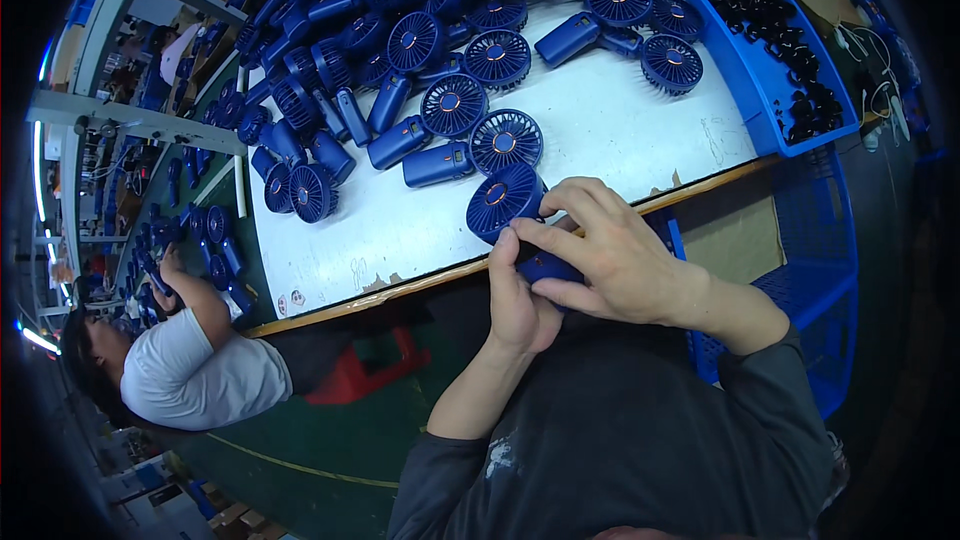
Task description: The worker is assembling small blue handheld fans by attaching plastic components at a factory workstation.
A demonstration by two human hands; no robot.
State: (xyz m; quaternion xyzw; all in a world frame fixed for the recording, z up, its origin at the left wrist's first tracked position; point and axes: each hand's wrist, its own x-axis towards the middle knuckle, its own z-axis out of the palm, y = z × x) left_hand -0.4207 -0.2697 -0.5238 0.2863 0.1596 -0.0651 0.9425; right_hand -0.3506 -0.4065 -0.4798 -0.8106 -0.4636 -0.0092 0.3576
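A: State of the hands?
B: Both closed around one handheld fan of dark blue plastic with a round slatted head (500, 202). Left hand (524, 308) supports the handle from the left; right hand (632, 258) arches over it, fingers bent, thumb along the handle.
A: Location of that fan?
B: At the front edge of the white, wood-edged tabletop (380, 235), roughly mid-length. Contact with the surface: cannot tell.
A: Surface?
B: Coating chipped along the front edge. Similar blue fans (415, 41) heaped toward the far edge and far left corner, the closest just beyond the held one. Along the right edge, a blue plastic bin (745, 90) of small glossy black parts (800, 120).
A: Room?
B: Grey metal frame (150, 127) off the left edge; a co-worker in a white shirt (195, 370) handling blue fans there. Red plastic stool (365, 377), green floor (330, 445) with yellow line. Blue lattice crate (825, 260) below the tabletop's right end.
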